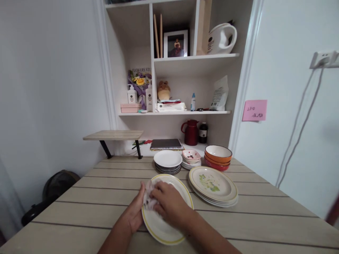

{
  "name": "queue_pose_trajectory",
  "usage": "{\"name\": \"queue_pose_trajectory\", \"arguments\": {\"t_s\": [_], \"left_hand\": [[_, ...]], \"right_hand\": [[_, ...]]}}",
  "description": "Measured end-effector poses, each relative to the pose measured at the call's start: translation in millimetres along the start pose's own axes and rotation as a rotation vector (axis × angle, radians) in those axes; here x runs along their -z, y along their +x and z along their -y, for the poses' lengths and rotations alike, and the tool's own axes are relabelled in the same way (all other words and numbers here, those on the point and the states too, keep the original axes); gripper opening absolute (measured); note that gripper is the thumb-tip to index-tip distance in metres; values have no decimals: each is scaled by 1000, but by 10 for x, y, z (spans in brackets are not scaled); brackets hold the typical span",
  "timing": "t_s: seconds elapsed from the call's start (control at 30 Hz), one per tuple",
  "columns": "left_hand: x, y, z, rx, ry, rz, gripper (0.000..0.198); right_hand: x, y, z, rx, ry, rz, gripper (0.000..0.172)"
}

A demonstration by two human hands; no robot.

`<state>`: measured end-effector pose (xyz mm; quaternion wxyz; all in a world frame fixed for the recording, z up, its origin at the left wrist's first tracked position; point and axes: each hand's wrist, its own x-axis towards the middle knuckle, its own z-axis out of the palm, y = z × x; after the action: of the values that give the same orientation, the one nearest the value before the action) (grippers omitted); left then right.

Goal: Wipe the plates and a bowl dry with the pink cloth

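A white plate with a yellow rim [164,228] is in front of me, tilted slightly at the table's near middle. My left hand [135,212] grips its left edge, thumb up along the rim and the other fingers hidden under it. Bunched in my right hand [171,204] is a pale pinkish cloth [148,201], pressed on the plate's upper left part. Just right of this plate lies a stack of cream plates [196,178], the top one with a green leaf print. Behind it stands a stack of round plates [167,158] with a white one on top.
Small dishes [191,155] and orange and red bowls [218,158] are stacked at the table's back right. A small raised wooden shelf [113,134] stands back left. Behind are a red jug [191,132], a dark bottle [203,133], a laptop [166,143] and white shelving [174,113].
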<state>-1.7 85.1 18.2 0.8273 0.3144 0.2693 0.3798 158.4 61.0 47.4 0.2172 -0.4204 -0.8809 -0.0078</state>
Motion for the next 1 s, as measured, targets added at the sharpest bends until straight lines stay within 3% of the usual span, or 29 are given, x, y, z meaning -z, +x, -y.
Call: {"name": "queue_pose_trajectory", "arguments": {"t_s": [0.17, 0.37, 0.5, 0.57, 0.77, 0.9, 1.0], "left_hand": [[57, 32, -3, 28, -45, 74, 78], [110, 22, -32, 60, -68, 124, 77], [76, -12, -47, 80, -33, 90, 74], [46, -26, -51, 70, -17, 54, 72], [-24, -35, -23, 43, 17, -65, 70], [-25, -29, -19, 44, -9, -34, 71], [13, -19, -30, 28, -37, 16, 70]], "right_hand": [[71, 121, -170, -183, -121, -127, 29], [265, -228, -337, -409, -108, -14, 24], [220, -381, -228, -201, 103, 153, 28], [127, -364, -118, -90, 171, 175, 32], [-52, -92, 22, -49, 219, -71, 47], [66, -39, -193, -206, 146, -187, 46], [181, -146, -349, -337, 97, -148, 39]]}}
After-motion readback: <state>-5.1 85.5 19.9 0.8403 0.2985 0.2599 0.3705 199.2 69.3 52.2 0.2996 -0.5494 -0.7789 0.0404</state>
